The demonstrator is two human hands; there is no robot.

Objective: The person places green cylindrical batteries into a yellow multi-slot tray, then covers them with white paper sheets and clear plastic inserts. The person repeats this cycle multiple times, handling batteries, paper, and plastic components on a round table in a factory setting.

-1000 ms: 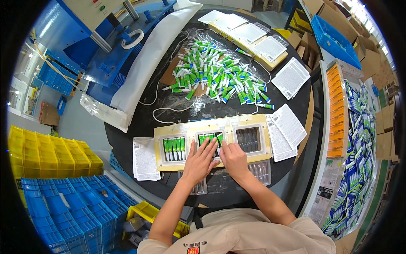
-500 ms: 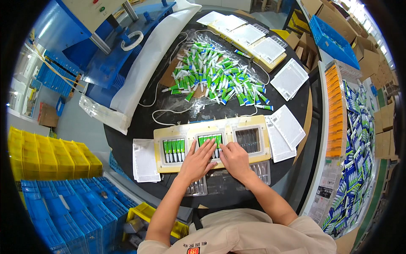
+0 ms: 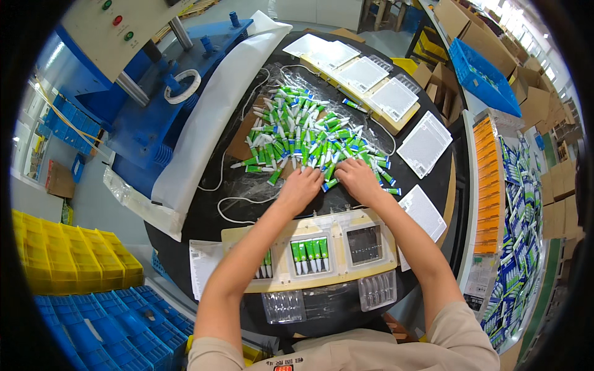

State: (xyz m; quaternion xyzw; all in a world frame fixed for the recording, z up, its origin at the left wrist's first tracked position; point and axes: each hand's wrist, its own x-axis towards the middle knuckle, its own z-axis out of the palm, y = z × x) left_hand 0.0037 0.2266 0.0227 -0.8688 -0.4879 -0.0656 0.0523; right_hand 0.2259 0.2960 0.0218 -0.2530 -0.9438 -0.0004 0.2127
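At the near edge of a heap of small green-and-white tubes [image 3: 291, 133], my left hand [image 3: 301, 190] is closed, its bent fingers among the tubes and their tips hidden. Close on its right, my right hand [image 3: 359, 179] is also closed, fingertips down against the tubes. One loose tube [image 3: 330, 185] lies between the two hands. Nearer me, under my forearms, lies a pale yellow frame [image 3: 288, 285] with three windows. The middle window holds a row of tubes [image 3: 310, 255]. More tubes show in the left window, partly covered by my left forearm. The right window [image 3: 365, 245] shows a dark blister without tubes.
Clear plastic blisters [image 3: 377, 290] stick out at the frame's near side. White printed cards [image 3: 424, 213] lie right; a second yellow frame [image 3: 387, 111] with cards stands behind. A blue press [image 3: 148, 117] is at left, stacked yellow bins [image 3: 74, 253] and blue bins [image 3: 111, 321] lower left.
Both hands have left the frame's middle window and moved away from me to the tube heap. The middle row of tubes is now uncovered, and my left forearm covers part of the left window.
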